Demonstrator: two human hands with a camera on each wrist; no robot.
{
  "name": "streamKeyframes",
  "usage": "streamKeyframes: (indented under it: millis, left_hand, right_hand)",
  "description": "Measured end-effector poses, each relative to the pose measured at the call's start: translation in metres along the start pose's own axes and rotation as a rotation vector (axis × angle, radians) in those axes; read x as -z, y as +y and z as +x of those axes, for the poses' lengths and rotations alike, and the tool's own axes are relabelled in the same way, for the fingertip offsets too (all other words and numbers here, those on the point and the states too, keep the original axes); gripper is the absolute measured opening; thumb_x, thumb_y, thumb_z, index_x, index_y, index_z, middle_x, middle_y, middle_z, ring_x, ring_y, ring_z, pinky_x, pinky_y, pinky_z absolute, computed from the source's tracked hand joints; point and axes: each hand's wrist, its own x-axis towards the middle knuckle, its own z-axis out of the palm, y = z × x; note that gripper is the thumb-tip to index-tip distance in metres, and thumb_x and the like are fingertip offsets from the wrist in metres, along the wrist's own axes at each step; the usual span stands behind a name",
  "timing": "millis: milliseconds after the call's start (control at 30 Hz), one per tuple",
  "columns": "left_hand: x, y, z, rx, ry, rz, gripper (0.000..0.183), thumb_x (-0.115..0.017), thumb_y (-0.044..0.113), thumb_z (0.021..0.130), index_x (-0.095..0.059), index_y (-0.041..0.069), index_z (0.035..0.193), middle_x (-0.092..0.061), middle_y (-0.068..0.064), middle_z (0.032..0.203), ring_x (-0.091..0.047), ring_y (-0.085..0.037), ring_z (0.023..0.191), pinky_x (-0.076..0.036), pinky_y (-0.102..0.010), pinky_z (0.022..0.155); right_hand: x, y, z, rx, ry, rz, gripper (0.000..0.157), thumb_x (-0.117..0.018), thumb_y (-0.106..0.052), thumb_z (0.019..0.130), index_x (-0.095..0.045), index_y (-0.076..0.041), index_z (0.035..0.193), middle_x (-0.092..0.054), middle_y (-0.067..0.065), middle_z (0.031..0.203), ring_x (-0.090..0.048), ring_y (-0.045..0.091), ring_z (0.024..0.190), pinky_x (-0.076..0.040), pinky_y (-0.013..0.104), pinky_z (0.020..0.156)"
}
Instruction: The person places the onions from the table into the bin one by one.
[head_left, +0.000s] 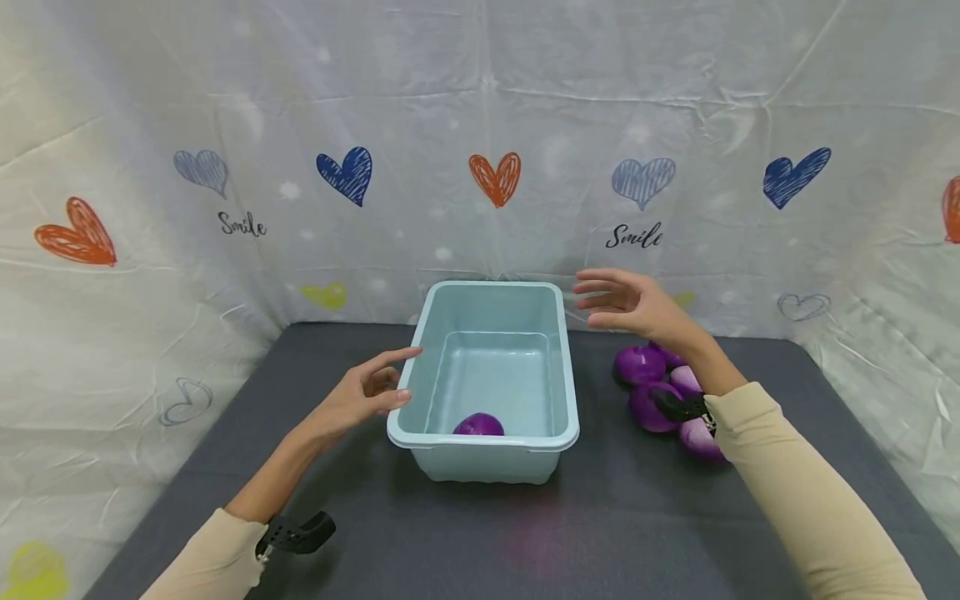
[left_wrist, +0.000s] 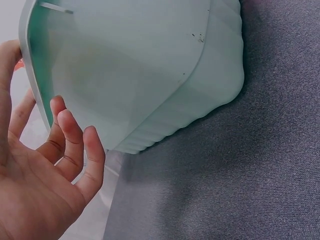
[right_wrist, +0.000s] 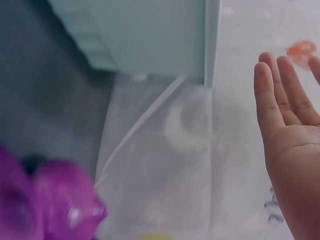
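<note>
A pale blue-green plastic bin (head_left: 487, 464) stands in the middle of the table. Inside, near its front wall, lies a round purple object (head_left: 478, 426), partly hidden by the rim. My left hand (head_left: 366, 388) is at the bin's left rim, index finger and thumb at the edge, the other fingers loosely bent. To the right of the bin's far end my right hand (head_left: 626, 305) hovers with extended fingers, holding nothing. Below that wrist sits a cluster of shiny purple, onion-like objects (head_left: 640, 365); a paler streaked one (head_left: 701, 439) is among them. In the right wrist view, one purple onion-like object (right_wrist: 70, 200) shows a pointed end.
A dark grey cloth (head_left: 480, 542) covers the table. Behind and on both sides hangs a whitish curtain (head_left: 420, 100) printed with hearts and "Smile"; the bin's far end stands near it. Each wrist carries a black strap (head_left: 300, 533).
</note>
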Motion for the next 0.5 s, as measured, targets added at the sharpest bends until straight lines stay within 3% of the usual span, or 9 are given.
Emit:
streamKeyframes:
  millis: [367, 500]
  left_hand:
    - [0.0, 0.001, -0.001, -0.003, -0.003, -0.011, 0.061, -0.068, 0.016, 0.099, -0.045, 0.022, 0.155, -0.059, -0.021, 0.101, -0.058, -0.027, 0.087, -0.049, -0.05, 0.078]
    - [-0.001, 0.001, -0.001, -0.001, 0.0, -0.014, 0.061, -0.068, 0.016, 0.099, -0.045, 0.021, 0.155, -0.06, -0.021, 0.103, -0.058, -0.027, 0.089, -0.049, -0.049, 0.077]
  right_hand:
    - [0.036, 0.015, -0.048, -0.029, 0.06, -0.087, 0.049, -0.068, 0.006, 0.095, -0.054, 0.004, 0.142, -0.06, 0.018, 0.136, -0.058, 0.041, 0.122, -0.053, 0.04, 0.09]
    - [0.045, 0.016, -0.065, -0.079, 0.084, -0.113, 0.048, -0.068, 0.002, 0.096, -0.054, 0.003, 0.142, -0.061, 0.015, 0.136, -0.057, 0.04, 0.123, -0.052, 0.036, 0.091]
